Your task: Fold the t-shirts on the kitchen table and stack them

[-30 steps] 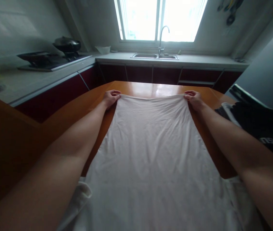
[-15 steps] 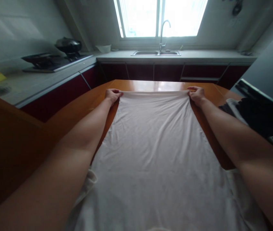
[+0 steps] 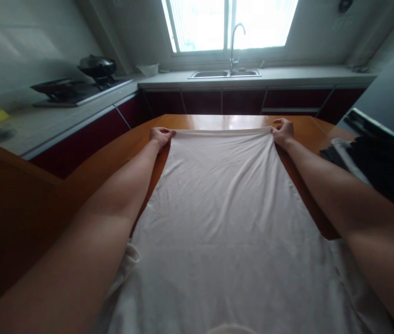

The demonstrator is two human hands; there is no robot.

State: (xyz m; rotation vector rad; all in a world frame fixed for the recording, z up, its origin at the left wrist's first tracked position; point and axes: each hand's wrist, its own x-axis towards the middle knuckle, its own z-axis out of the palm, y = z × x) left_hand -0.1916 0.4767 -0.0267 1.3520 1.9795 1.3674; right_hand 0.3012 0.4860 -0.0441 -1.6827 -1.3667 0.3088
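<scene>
A white garment [image 3: 225, 208] lies spread flat along the orange wooden table [image 3: 113, 153], its hem at the far end. My left hand [image 3: 160, 137] is closed on the far left corner of the hem. My right hand [image 3: 282, 133] pinches the far right corner. The hem is pulled straight and taut between the two hands. Both arms reach out along the sides of the cloth. The near end of the garment, with its sleeves, runs out of view at the bottom.
A dark garment with white print [image 3: 378, 171] lies on the table's right side. Beyond the table stand dark red cabinets, a counter with a sink and tap [image 3: 230, 69] under a bright window, and a stove with pans [image 3: 79, 86] at left.
Both hands have slid the hem a little farther away across the table and pulled it tighter. The cloth looks smoother, and the view has tipped slightly.
</scene>
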